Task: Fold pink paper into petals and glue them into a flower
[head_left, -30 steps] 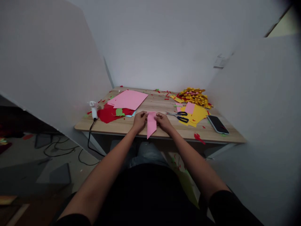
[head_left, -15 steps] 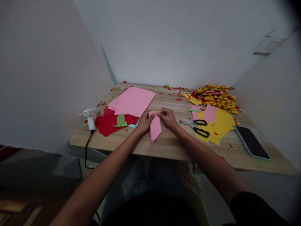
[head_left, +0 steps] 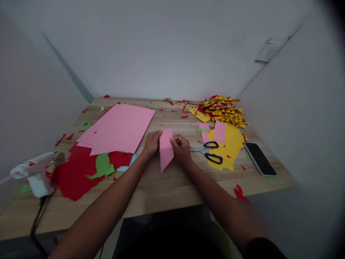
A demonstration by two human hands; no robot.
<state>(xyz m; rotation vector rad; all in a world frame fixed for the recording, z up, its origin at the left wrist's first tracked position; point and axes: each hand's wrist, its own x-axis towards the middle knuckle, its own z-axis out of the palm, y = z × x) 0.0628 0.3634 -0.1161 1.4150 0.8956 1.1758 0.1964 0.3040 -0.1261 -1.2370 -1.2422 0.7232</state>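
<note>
Between my two hands is a small piece of pink paper (head_left: 166,149), held above the near middle of the table; it tapers to a slanted point at its lower end. My left hand (head_left: 152,143) pinches its upper left edge. On the opposite side, my right hand (head_left: 181,146) grips the right edge with the thumb on the front face and fingers curled behind. Just right of my right hand lies a pair of scissors (head_left: 214,158) with dark handles, blades towards the hand.
Large pink sheets (head_left: 124,126) lie left, near red paper (head_left: 78,176) and a green scrap (head_left: 104,166). A white glue gun (head_left: 39,176) with a cord stands at far left. Yellow sheets (head_left: 231,140), a pile of folded yellow pieces (head_left: 228,111) and a phone (head_left: 260,159) are right.
The view has shifted, so the table's things sit differently in frame. The pink paper has been turned in my hands, and my right hand now grips lower down its right side.
</note>
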